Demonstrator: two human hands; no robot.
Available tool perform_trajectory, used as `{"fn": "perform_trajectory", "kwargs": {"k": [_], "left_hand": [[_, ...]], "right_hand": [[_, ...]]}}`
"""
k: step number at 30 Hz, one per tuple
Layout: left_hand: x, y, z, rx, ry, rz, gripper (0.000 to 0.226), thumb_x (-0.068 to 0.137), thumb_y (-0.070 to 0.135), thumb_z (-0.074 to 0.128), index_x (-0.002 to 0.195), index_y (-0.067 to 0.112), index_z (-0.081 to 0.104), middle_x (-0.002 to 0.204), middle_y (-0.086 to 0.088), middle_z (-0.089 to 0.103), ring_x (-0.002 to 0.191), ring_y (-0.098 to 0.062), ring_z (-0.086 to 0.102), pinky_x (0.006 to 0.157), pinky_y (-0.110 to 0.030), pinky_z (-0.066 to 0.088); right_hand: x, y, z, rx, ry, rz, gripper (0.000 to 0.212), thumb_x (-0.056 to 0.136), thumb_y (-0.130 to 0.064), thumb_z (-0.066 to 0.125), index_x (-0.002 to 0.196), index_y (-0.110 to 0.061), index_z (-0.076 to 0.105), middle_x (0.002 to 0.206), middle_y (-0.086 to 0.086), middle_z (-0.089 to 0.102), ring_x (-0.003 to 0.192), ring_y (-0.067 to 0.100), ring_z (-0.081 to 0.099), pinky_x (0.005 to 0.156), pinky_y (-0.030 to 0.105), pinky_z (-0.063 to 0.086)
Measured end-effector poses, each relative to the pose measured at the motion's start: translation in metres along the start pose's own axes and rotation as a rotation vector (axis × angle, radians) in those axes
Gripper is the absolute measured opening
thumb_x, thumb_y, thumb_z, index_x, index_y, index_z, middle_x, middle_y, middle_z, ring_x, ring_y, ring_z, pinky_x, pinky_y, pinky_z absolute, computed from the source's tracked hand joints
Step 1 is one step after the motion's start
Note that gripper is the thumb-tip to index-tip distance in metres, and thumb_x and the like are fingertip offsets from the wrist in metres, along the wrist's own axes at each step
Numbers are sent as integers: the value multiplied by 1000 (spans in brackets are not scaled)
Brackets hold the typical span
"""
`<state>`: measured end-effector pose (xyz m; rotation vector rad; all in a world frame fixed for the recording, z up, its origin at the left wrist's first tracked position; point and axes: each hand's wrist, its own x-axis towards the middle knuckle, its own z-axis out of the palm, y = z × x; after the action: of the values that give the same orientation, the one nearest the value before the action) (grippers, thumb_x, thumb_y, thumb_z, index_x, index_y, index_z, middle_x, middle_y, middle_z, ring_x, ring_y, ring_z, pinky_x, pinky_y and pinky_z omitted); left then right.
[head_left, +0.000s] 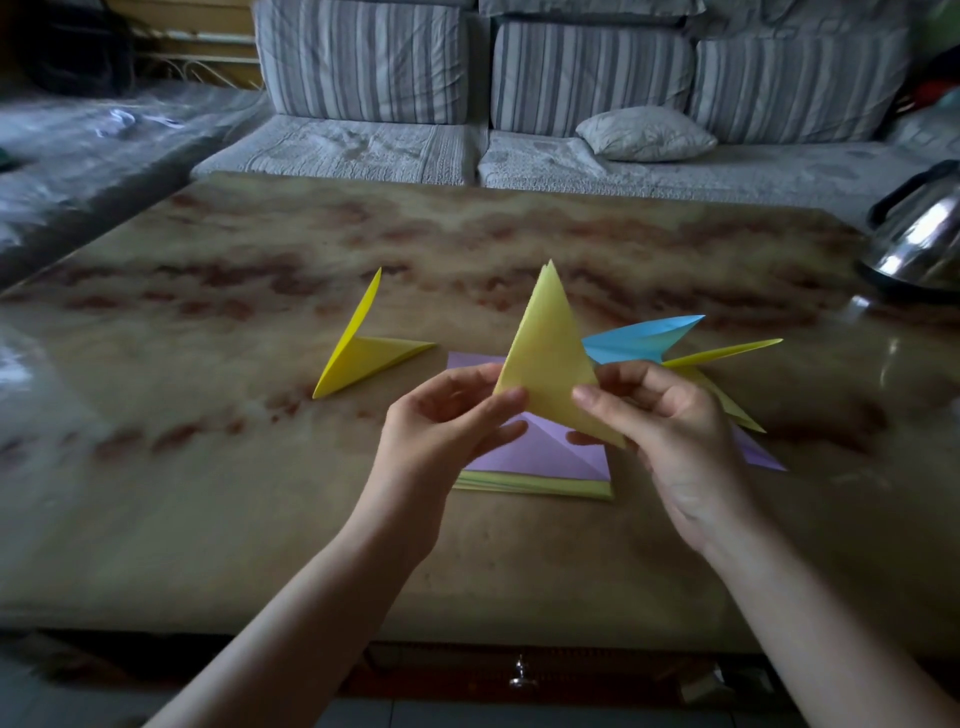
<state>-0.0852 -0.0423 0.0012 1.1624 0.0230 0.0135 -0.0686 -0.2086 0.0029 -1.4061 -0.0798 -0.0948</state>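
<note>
A folded yellow paper triangle (545, 353) was held up at the centre of the frame, tip pointed upward, above the counter (208, 493). Its lower left corner was pinched by the left hand (441, 421), and its lower right edge was gripped between the thumb and curled fingers (641, 382) of the right hand (670, 436). Beneath the hands, a stack of paper sheets (540, 457), purple on top, was laid flat on the counter. A folded yellow piece (363, 353) was seen left of centre, and a folded blue piece (639, 338) right of centre, just behind the right hand. A steel kettle (919, 234) was set at the right edge of the frame.
</note>
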Motion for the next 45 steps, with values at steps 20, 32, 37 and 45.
{"fn": "perform_trajectory", "kwargs": {"k": [20,32,37,45], "left_hand": [[0,3,2,348,34,182,14,78,5,71,78,19,74,74,4,74,70,-5,67,67,-25,57],[-2,2,5,423,64,189,13,79,16,73,87,25,75,71,1,71,64,-4,61,58,-22,47],[-4,1,6,378,78,125,5,75,19,75,80,18,76,70,1,74,62,-4,62,57,-21,49],[-3,3,3,345,52,98,36,68,42,67,85,11,76,84,-21,71,69,-13,57,61,-26,45]], "right_hand": [[7,-27,-19,-434,-106,-205,22,69,-32,78,89,-24,74,93,-5,75,93,15,67,92,36,49],[3,-17,-14,-450,-209,-180,5,69,-20,74,72,-17,73,69,7,72,51,14,62,56,28,53],[1,-16,-10,-402,-193,-167,15,66,-25,71,74,-12,73,70,13,71,56,25,67,64,46,56],[2,-15,-10,-382,-239,-132,11,66,-21,70,73,-13,70,63,3,70,57,18,67,61,31,55]]}}
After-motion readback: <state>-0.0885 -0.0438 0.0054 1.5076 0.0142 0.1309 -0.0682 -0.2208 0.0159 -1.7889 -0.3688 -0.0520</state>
